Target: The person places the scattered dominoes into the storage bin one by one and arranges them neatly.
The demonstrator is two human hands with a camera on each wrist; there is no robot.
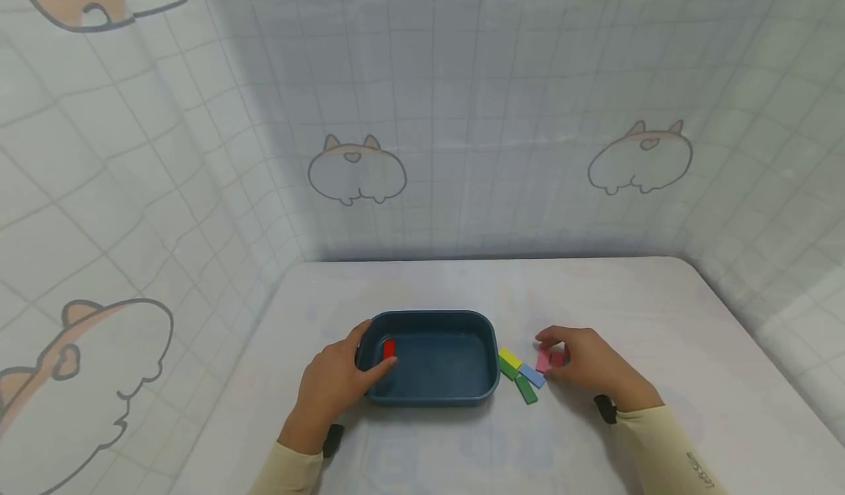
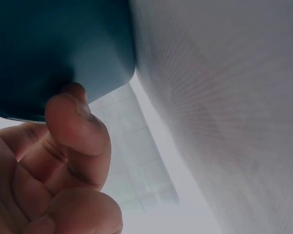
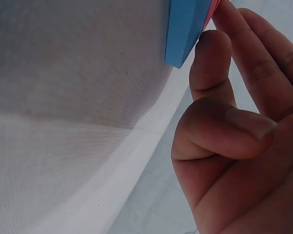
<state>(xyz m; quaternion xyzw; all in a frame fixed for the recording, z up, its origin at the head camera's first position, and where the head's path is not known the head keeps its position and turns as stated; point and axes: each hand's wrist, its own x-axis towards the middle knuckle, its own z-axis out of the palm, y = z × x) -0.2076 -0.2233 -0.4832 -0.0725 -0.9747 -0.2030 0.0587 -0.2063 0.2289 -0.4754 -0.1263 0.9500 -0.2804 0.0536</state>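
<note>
A dark blue rectangular tray (image 1: 432, 401) stands on the table, and a red block (image 1: 389, 348) lies in its left part. My left hand (image 1: 335, 374) grips the tray's left side, thumb over the rim and fingers against the outer wall. Curled fingers (image 2: 80, 131) show against the tray (image 2: 100, 63) in the left wrist view. To the right, my right hand (image 1: 587, 359) is bent over a pink block (image 1: 543, 361) and a reddish block (image 1: 557, 358). Its thumb and forefinger stand apart at the pink block's ends; whether they pinch it, I cannot tell.
Between the tray and my right hand lie a yellow block (image 1: 510, 358), a blue block (image 1: 532, 375), a green block (image 1: 507, 368) and another green block (image 1: 526, 389). The white table (image 1: 422, 451) is bordered by a patterned curtain (image 1: 488, 187) at the back and sides.
</note>
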